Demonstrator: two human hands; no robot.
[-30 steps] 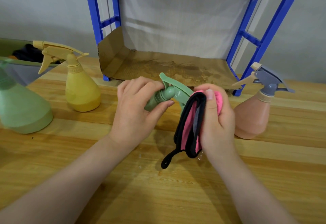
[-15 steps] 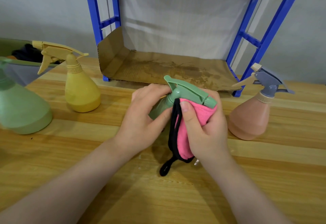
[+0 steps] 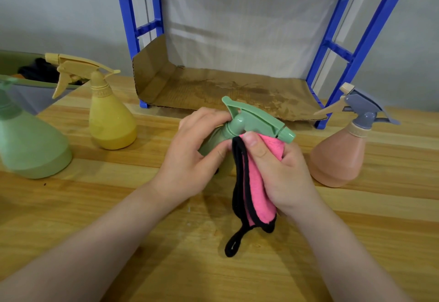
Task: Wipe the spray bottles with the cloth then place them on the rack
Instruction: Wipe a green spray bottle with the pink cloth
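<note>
Wooden table (image 3: 356, 242): left hand (image 3: 190, 159) grips green bottle (image 3: 251, 121), contents unclear; right hand (image 3: 282, 171) clutches cloth (image 3: 259, 197).

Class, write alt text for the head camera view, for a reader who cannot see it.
A left hand grips a green spray bottle while the right hand presses a pink cloth under its nozzle. Yellow, peach and pale green bottles stand on the wooden table before a blue rack.

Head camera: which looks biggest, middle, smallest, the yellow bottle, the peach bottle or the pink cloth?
1. Peach bottle and yellow bottle: about alike, too close to rank.
2. Pink cloth: smallest, though partly hidden in the right hand.
</note>
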